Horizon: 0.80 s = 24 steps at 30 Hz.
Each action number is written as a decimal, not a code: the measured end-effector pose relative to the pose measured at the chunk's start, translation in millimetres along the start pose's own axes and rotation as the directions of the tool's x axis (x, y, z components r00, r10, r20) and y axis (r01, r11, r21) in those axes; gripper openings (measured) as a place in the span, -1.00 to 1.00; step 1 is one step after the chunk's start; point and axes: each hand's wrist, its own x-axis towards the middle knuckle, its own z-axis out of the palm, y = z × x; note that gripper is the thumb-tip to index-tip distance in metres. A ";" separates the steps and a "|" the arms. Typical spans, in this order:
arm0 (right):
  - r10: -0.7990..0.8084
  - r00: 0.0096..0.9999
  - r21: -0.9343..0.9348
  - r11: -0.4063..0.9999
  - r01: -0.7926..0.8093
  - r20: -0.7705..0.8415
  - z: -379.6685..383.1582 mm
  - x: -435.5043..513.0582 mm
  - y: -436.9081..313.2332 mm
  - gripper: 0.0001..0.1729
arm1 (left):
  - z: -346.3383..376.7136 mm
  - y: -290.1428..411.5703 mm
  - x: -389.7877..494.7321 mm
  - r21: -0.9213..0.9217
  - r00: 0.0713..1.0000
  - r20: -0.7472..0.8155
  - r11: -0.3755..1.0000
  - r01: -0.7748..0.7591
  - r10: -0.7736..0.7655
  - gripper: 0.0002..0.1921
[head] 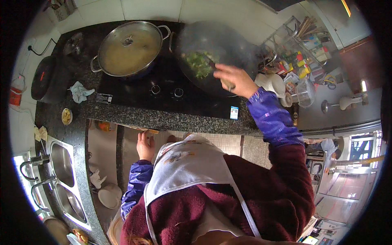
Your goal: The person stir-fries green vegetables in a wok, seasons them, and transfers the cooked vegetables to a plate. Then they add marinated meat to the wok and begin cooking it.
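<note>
My right hand (235, 80), a little blurred, is closed around the handle of a cooking spatula (211, 63) over a dark wok (196, 87). Chopped green vegetables (199, 63) lie in the wok, and steam veils its far side. The spatula's blade is hidden among the greens. Low by the counter's front edge, my left hand (145, 146) holds nothing that I can see, its fingers slightly apart. Its fingertips are near a wooden strip (150, 130) under the edge; whether they touch it, I cannot tell. Left of the wok stands a wide pot (128, 58) under a glass lid, with yellowish contents.
Two knobs (167, 91) sit on the black cooktop (128, 92). A crumpled cloth (80, 92), a small bowl of yellowish pieces (66, 116) and a black appliance (46, 79) are at left, beyond a double sink (62, 165). Bottles, scissors (329, 82) and containers crowd the right.
</note>
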 end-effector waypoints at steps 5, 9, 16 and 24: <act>-0.015 0.984 -0.115 0.993 0.036 0.175 -65.4 -19.4 -86.2 -0.57 | 4.5 -5.7 4.9 -0.060 1.000 0.013 0.998 0.010 -0.009 -0.67; 0.198 0.965 -0.052 0.980 -0.192 0.172 -37.9 -12.4 -77.1 -0.65 | 9.5 -7.7 15.5 -0.079 1.000 -0.009 0.997 0.010 -0.011 -0.69; 0.302 0.917 -0.071 0.941 -0.330 -0.262 -2.0 -9.5 14.9 -0.66 | -35.3 -74.9 49.8 0.199 0.902 -0.429 0.969 0.146 -0.048 -0.87; 0.142 0.990 0.093 0.985 -0.144 0.021 -20.8 -6.3 -67.7 -0.66 | -179.0 -267.2 160.4 -0.615 0.222 -0.673 0.701 0.362 -0.705 -0.58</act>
